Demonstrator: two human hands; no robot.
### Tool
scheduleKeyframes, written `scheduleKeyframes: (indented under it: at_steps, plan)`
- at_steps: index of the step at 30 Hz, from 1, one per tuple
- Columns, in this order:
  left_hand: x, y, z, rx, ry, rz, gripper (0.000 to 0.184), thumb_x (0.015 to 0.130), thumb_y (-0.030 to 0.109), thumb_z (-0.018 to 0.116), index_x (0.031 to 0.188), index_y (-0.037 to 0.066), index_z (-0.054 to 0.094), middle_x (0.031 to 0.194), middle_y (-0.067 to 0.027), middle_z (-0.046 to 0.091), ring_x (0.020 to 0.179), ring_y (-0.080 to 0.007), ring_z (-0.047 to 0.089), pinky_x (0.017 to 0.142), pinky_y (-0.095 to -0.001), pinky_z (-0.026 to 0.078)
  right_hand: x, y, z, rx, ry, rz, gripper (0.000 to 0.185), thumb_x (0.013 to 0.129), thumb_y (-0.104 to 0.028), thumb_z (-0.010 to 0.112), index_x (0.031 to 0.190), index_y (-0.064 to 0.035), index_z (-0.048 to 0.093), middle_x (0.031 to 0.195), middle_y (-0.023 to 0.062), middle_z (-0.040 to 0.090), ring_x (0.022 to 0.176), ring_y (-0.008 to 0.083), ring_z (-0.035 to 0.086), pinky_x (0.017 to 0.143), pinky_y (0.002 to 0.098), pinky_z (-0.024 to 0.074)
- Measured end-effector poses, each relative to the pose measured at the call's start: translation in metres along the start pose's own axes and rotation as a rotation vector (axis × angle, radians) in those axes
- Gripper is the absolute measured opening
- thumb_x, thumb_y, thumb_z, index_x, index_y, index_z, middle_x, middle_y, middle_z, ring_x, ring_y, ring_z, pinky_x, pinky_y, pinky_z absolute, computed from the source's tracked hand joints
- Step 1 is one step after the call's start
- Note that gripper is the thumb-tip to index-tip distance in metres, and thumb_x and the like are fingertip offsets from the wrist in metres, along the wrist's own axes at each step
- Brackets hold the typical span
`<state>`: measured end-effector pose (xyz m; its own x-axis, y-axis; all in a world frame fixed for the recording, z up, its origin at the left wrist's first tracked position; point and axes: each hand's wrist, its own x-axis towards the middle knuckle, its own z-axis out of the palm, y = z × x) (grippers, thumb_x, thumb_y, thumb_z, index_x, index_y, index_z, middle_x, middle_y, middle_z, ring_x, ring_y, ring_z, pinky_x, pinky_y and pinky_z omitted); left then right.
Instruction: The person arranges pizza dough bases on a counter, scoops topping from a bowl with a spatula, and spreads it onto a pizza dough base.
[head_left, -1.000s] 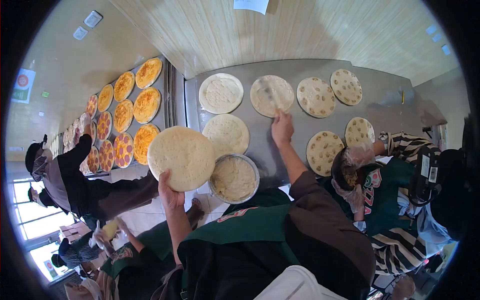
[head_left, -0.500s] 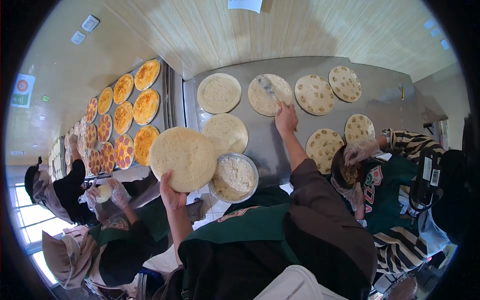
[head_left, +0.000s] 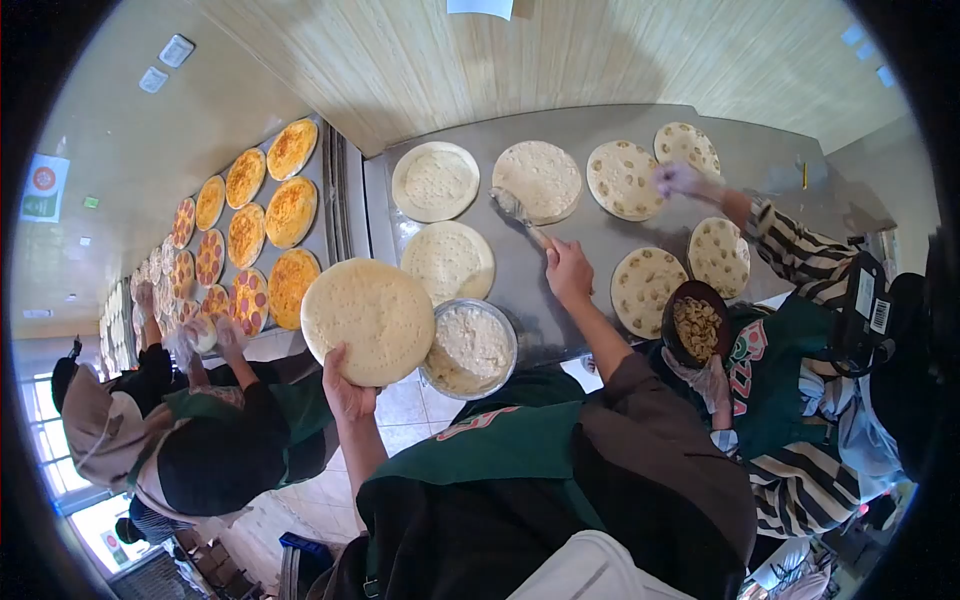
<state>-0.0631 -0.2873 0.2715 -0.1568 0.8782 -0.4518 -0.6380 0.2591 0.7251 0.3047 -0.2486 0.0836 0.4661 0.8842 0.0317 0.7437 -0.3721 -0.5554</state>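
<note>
A round, pricked pizza base (head_left: 368, 312) is held up in my left hand (head_left: 350, 385), with the thumb on top and the other fingers hidden below. My right hand (head_left: 569, 270) grips the handle of a spatula (head_left: 520, 214) whose head is smeared with white. That head hangs by the lower left edge of a pizza base coated in white spread (head_left: 540, 180). Close to my body, a metal bowl (head_left: 513, 368) contains lumpy white spread (head_left: 472, 340). Two plain bases, an upper one (head_left: 436, 181) and a lower one (head_left: 449, 258), lie left of the spatula.
On my right, a co-worker's gloved hand (head_left: 685, 182) is over topped pizzas, and their other hand (head_left: 708, 385) holds a dark bowl of brown pieces (head_left: 697, 325). Several finished-looking pizzas (head_left: 292, 212) cover the left table, with other people beside it.
My right hand has drawn the spatula off the coated base, down and left. My left hand keeps the base nearly still. The right co-worker's hand has moved from the bowl to the pizzas.
</note>
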Motion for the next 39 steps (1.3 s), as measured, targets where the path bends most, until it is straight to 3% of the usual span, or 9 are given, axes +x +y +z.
scheduleKeyframes:
  at_steps: [6, 15, 18, 22, 28, 37, 39]
  plan:
    - [0.001, -0.003, -0.003, -0.009, -0.02, 0.005, 0.057, 0.087, 0.017, 0.059, 0.138, 0.003, 0.038, 0.13, -0.0154, 0.055, 0.119, -0.0304, 0.056, 0.101, -0.0473, 0.047, 0.035, 0.018, -0.026, -0.116, 0.112, 0.219, 0.028, 0.092, -0.022, 0.057, 0.118, -0.0163, 0.064, 0.105, 0.0119, 0.058, 0.095, 0.0317, 0.062, 0.08, 0.0462, 0.0498]
    - [0.0, -0.004, -0.002, 0.007, -0.037, -0.012, 0.06, 0.086, 0.016, 0.059, 0.14, 0.002, 0.037, 0.132, -0.0153, 0.053, 0.121, -0.0307, 0.054, 0.103, -0.0478, 0.045, -0.004, 0.014, -0.024, -0.094, 0.096, -0.078, 0.032, 0.088, -0.02, 0.062, 0.119, -0.0167, 0.065, 0.102, 0.0095, 0.056, 0.098, 0.0297, 0.058, 0.081, 0.0426, 0.0491]
    - [-0.004, -0.003, -0.002, 0.009, -0.046, 0.005, 0.06, 0.086, 0.016, 0.059, 0.14, 0.002, 0.036, 0.133, -0.0155, 0.053, 0.121, -0.031, 0.054, 0.103, -0.048, 0.045, -0.019, 0.04, -0.043, -0.108, 0.074, 0.097, 0.033, 0.087, -0.02, 0.063, 0.12, -0.0172, 0.065, 0.102, 0.009, 0.055, 0.098, 0.0292, 0.057, 0.082, 0.0424, 0.0484]
    - [-0.008, -0.003, -0.008, 0.027, -0.029, 0.01, 0.061, 0.086, 0.016, 0.06, 0.14, 0.003, 0.036, 0.132, -0.0158, 0.053, 0.122, -0.0311, 0.054, 0.103, -0.048, 0.045, -0.016, 0.06, -0.054, -0.116, 0.3, 0.117, 0.032, 0.084, -0.017, 0.068, 0.115, -0.019, 0.067, 0.1, 0.0085, 0.055, 0.095, 0.0286, 0.057, 0.079, 0.0419, 0.0481]
    - [-0.008, -0.005, -0.007, 0.025, -0.057, 0.0, 0.061, 0.086, 0.016, 0.061, 0.14, 0.002, 0.036, 0.132, -0.016, 0.054, 0.121, -0.0307, 0.054, 0.103, -0.0472, 0.045, -0.037, 0.045, -0.042, -0.052, 0.18, 0.014, 0.029, 0.084, -0.016, 0.067, 0.113, -0.0178, 0.069, 0.097, 0.0091, 0.056, 0.094, 0.0296, 0.058, 0.079, 0.0428, 0.0476]
    - [-0.008, -0.001, -0.014, 0.019, -0.037, 0.004, 0.06, 0.086, 0.016, 0.061, 0.139, 0.002, 0.037, 0.131, -0.0158, 0.055, 0.121, -0.0299, 0.054, 0.103, -0.0466, 0.045, -0.009, 0.073, -0.067, -0.097, 0.267, 0.231, 0.032, 0.086, -0.018, 0.066, 0.117, -0.0174, 0.067, 0.102, 0.0104, 0.056, 0.096, 0.0308, 0.057, 0.081, 0.0427, 0.0479]
    - [-0.009, -0.002, -0.013, 0.013, -0.038, 0.008, 0.06, 0.086, 0.016, 0.06, 0.139, 0.002, 0.037, 0.131, -0.0159, 0.054, 0.121, -0.03, 0.054, 0.103, -0.0467, 0.045, -0.009, 0.066, -0.063, -0.039, 0.261, 0.197, 0.033, 0.087, -0.018, 0.064, 0.119, -0.0187, 0.066, 0.103, 0.0104, 0.056, 0.098, 0.0312, 0.058, 0.082, 0.0428, 0.0478]
